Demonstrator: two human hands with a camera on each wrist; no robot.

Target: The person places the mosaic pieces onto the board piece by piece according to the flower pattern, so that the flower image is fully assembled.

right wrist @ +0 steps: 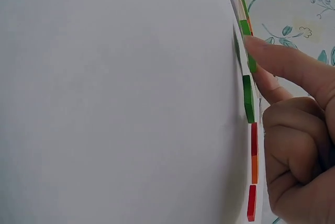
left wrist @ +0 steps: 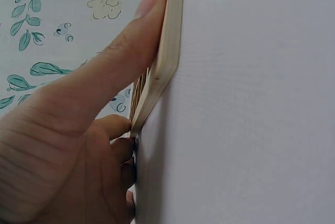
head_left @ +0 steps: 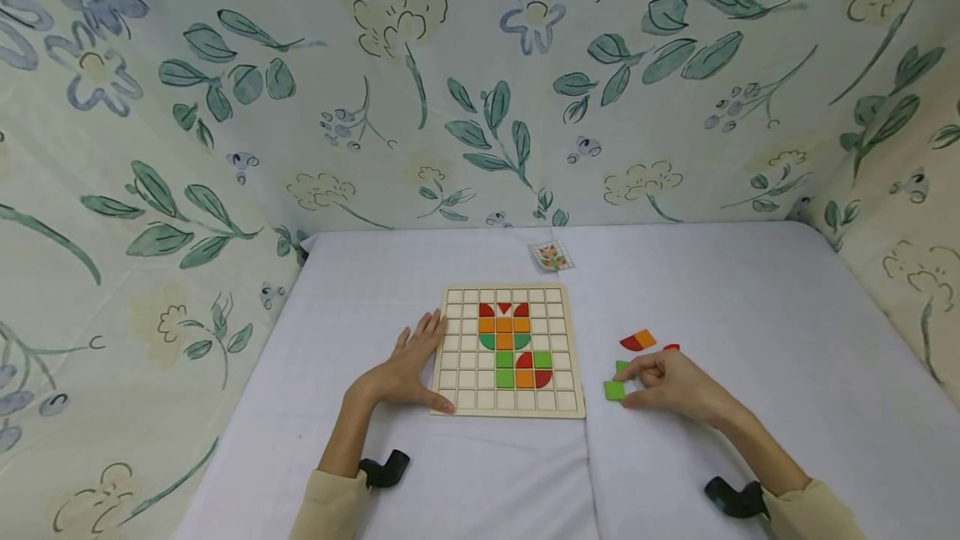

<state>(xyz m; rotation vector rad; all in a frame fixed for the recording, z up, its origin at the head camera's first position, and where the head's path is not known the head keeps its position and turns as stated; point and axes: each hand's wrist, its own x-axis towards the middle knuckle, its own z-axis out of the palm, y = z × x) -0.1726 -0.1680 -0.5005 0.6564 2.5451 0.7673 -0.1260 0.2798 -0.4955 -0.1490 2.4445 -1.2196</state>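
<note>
A square wooden grid board (head_left: pixel 462 399) lies on the white cloth, with red, orange and green tiles forming a tulip-like pattern in its cells. My left hand (head_left: pixel 405 369) rests on its left edge, fingers spread and thumb at the near corner. In the left wrist view, the thumb (left wrist: pixel 120 59) lies along the board's rim (left wrist: pixel 170 35). To the right of the board, my right hand (head_left: pixel 678 386) pinches a green square tile (head_left: pixel 614 391) between thumb and index finger. Just behind it is a second green tile (head_left: pixel 622 366), partly covered by the fingers.
Beyond the right hand lie a red quarter-round tile (head_left: pixel 632 343), an orange tile (head_left: pixel 645 337) and another red tile (head_left: pixel 671 347), partly hidden. A small picture card (head_left: pixel 552 256) sits behind the board. Floral cloth (head_left: pixel 495 157) hangs at the back and sides.
</note>
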